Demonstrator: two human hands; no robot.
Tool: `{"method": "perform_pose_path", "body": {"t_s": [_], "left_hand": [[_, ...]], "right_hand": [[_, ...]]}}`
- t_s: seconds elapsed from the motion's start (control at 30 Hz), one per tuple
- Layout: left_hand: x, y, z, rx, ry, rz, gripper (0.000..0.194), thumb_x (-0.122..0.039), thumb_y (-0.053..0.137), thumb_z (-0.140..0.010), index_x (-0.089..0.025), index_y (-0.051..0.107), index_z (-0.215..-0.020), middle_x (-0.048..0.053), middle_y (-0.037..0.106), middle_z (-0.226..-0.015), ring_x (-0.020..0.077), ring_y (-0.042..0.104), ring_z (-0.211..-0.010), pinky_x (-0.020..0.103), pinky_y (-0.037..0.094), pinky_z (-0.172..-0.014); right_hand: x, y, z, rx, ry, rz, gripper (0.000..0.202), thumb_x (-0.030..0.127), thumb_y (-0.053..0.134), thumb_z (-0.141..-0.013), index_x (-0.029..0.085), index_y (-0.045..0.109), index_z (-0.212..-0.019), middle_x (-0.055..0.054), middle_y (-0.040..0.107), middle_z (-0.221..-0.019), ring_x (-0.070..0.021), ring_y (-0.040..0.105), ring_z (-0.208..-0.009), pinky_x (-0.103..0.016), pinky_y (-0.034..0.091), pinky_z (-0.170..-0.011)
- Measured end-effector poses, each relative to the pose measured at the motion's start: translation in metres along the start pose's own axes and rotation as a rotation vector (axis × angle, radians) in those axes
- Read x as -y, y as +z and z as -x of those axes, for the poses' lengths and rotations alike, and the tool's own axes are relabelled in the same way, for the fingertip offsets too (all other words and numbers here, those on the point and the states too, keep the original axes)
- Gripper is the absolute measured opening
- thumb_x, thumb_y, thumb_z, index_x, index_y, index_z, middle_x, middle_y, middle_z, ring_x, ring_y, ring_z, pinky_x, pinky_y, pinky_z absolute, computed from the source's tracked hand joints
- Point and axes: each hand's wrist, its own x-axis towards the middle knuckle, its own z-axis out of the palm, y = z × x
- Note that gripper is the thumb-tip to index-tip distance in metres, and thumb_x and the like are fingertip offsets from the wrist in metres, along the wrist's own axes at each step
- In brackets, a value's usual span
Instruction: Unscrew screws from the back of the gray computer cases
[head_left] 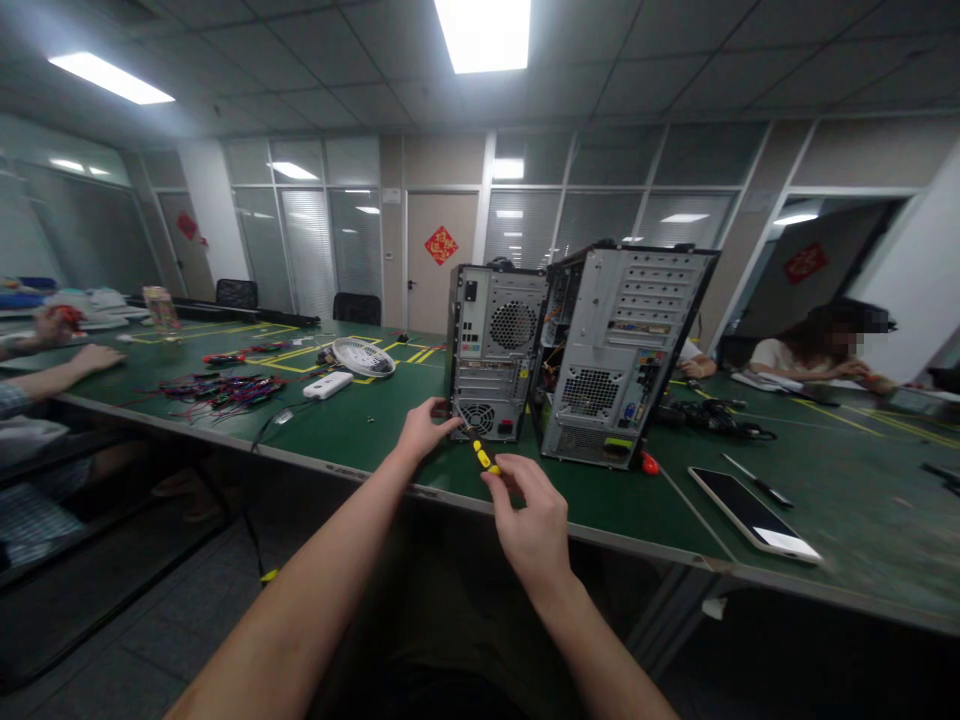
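My right hand (531,510) holds a screwdriver (482,455) with a yellow and black handle, pinched at its rear end between thumb and fingers. The screwdriver points up and left at the lower back of the smaller computer case (487,375), near a round fan grille (475,416). Beside that case's lower left edge is my left hand (424,430), fingers curled and thumb reaching toward the screwdriver's tip. Whatever lies between those fingers is too small to make out. Both the smaller case and a taller computer case (626,350) to its right stand upright with their backs facing me.
On the green table (360,440) lie bundled wires (217,392), a white power adapter (328,385) and a white round basket (363,357). To the right are black cables (712,415), a phone (754,515) and a thin pen-like tool (757,480). Other people sit at both sides.
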Motion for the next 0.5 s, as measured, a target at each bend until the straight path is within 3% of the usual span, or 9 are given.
{"method": "perform_pose_path", "body": {"t_s": [0.1,0.27,0.5], "left_hand": [[-0.0007,-0.0005,0.0002,0.002,0.001,0.0,0.043,-0.036,0.086,-0.078,-0.019,0.07,-0.113,0.009,0.081,-0.11,0.0236,0.077,-0.1,0.037,0.061,-0.094],[-0.0003,-0.0006,0.0,0.003,0.002,-0.002,0.043,-0.037,0.086,-0.078,-0.018,0.07,-0.113,0.01,0.08,-0.111,0.0238,0.077,-0.101,0.037,0.061,-0.094],[0.0014,0.0,-0.0004,0.005,-0.002,0.001,0.044,-0.037,0.085,-0.078,-0.018,0.07,-0.114,0.01,0.08,-0.111,0.0235,0.077,-0.101,0.036,0.061,-0.094]], "right_hand": [[0.0012,-0.0013,0.0001,0.023,-0.06,0.032,0.023,0.015,0.061,-0.099,0.023,0.075,-0.115,-0.01,0.074,-0.116,-0.0213,0.073,-0.107,-0.035,0.061,-0.097],[0.0028,-0.0018,0.0,0.037,-0.084,0.041,0.029,0.013,0.056,-0.101,0.022,0.075,-0.121,-0.011,0.074,-0.121,-0.0209,0.072,-0.111,-0.035,0.06,-0.099],[0.0027,-0.0003,-0.0006,0.022,0.033,0.007,0.011,0.024,0.067,-0.097,0.019,0.072,-0.104,-0.008,0.073,-0.096,-0.0189,0.072,-0.079,-0.03,0.064,-0.071]]}}
